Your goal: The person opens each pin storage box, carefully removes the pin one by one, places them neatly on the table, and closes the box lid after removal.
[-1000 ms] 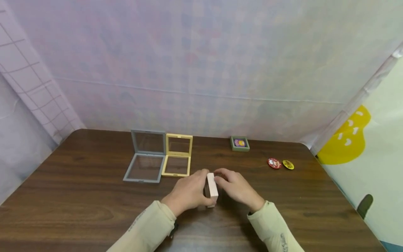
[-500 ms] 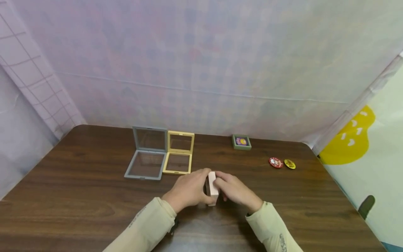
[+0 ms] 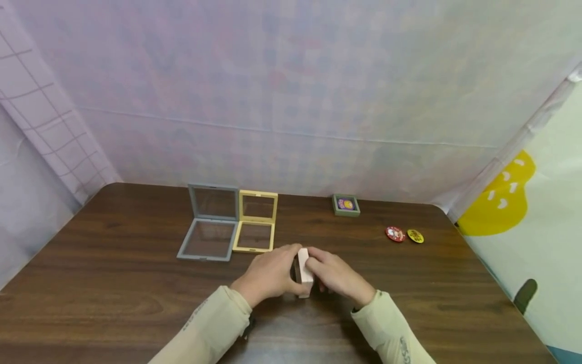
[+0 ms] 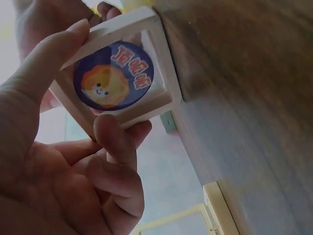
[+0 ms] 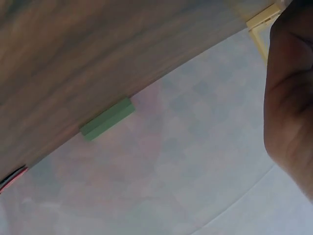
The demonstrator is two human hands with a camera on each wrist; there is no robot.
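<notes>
A small white display frame (image 3: 306, 275) stands on edge at the middle of the table between both hands. In the left wrist view, a round dark-blue badge (image 4: 107, 83) with an orange lion face and red lettering sits inside the frame. My left hand (image 3: 268, 274) grips the frame from the left, thumb on the near side and fingertips at the far edge. My right hand (image 3: 340, 275) holds it from the right, its thumb against the top edge; the frame partly hides its fingers. The right wrist view shows only part of this hand, at the right border.
A grey frame (image 3: 204, 258) and a yellow frame (image 3: 253, 249) stand opened at the back left. Behind the right hand is a green frame (image 3: 346, 213) with a purple badge inside. A red badge (image 3: 395, 234) and a yellow badge (image 3: 416, 236) lie farther right.
The right hand has closed in on the white frame, its thumb now on the top edge and its fingers down the right side. The left hand's grip stays the same.
</notes>
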